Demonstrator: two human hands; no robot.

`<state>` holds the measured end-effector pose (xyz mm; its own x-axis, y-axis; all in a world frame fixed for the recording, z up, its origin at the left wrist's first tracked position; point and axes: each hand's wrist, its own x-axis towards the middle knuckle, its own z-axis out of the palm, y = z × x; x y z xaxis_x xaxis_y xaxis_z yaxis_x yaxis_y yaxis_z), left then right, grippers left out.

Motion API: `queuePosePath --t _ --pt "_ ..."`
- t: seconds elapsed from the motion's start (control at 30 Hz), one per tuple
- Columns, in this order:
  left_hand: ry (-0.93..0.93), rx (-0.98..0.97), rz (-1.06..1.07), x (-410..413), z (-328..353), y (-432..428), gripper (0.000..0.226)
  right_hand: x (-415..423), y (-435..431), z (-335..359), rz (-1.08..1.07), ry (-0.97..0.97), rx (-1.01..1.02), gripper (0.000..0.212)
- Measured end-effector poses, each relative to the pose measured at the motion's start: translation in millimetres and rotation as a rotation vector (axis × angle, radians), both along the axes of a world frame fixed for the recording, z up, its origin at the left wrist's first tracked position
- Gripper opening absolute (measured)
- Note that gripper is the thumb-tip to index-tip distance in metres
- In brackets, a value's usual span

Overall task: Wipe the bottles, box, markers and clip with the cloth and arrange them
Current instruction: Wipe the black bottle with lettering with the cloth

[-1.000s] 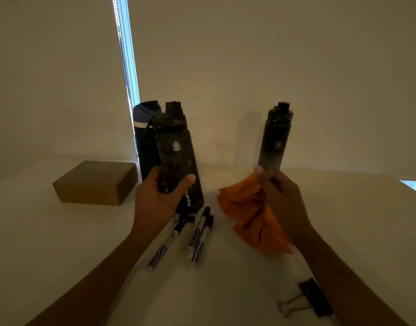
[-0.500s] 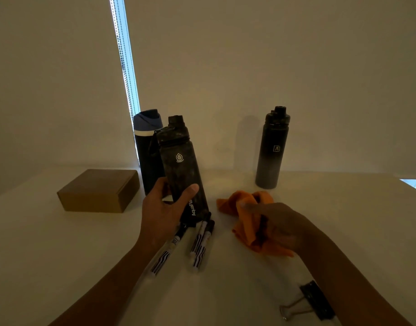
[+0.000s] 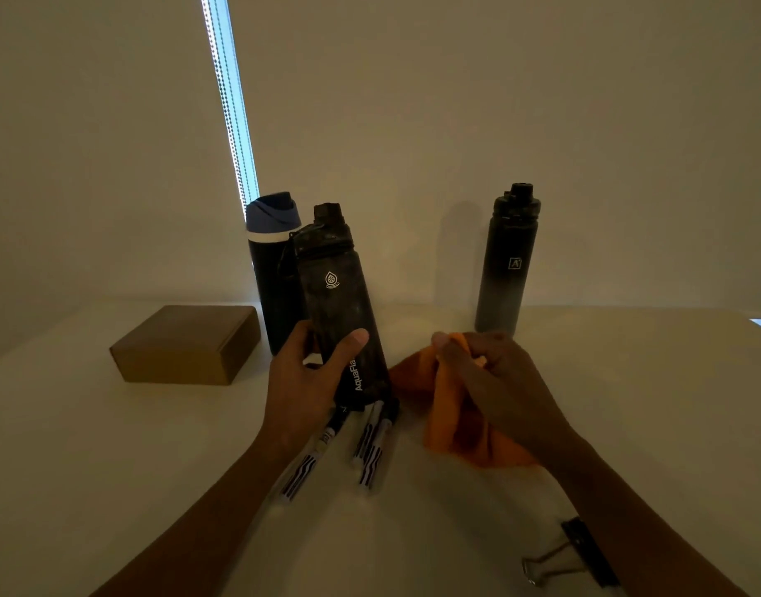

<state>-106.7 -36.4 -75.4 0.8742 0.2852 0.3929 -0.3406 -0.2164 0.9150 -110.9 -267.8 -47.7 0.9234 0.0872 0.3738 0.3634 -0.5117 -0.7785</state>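
Observation:
My left hand [image 3: 303, 383] grips the lower part of a dark AquaFlask bottle [image 3: 335, 295], held upright and slightly tilted just above the table. My right hand [image 3: 493, 372] holds a bunched orange cloth [image 3: 447, 420] beside the bottle's base. Three markers [image 3: 372, 441] lie on the table under and in front of the bottle. A blue-capped bottle [image 3: 273, 269] stands behind it. A black-to-grey bottle [image 3: 506, 260] stands at the back right. A brown box [image 3: 189, 344] sits at the left. A black binder clip [image 3: 583, 553] lies near my right forearm.
The white table [image 3: 111, 445] runs to a plain wall at the back. A bright strip of window with a bead chain [image 3: 232, 101] rises behind the blue-capped bottle. Another bright patch shows at the far right edge.
My right hand dropped from in front of the black-to-grey bottle toward the table and regathered the orange cloth closer to the AquaFlask bottle. The left hand keeps its grip on the bottle.

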Motion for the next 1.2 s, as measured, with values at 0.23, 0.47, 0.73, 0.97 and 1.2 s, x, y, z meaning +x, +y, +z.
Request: queuePosePath --t 0.23,0.47,0.73,0.97,1.2 --pt "0.006 -0.105 -0.042 1 -2 0 0.051 7 -19 7 0.108 0.511 0.753 0.082" --pt "0.017 -0.073 -0.028 1 -5 1 0.067 1 -27 9 0.448 0.551 1.123 0.076" --pt "0.015 -0.053 -0.034 1 -5 -2 0.077 -10 -28 27 0.441 0.396 1.160 0.045" --pt "0.016 -0.139 -0.083 0 -2 -4 0.051 -9 -43 37 0.296 0.288 1.120 0.055" --pt "0.033 -0.250 -0.166 -4 3 -7 0.047 -9 -19 24 0.284 0.249 1.081 0.037"
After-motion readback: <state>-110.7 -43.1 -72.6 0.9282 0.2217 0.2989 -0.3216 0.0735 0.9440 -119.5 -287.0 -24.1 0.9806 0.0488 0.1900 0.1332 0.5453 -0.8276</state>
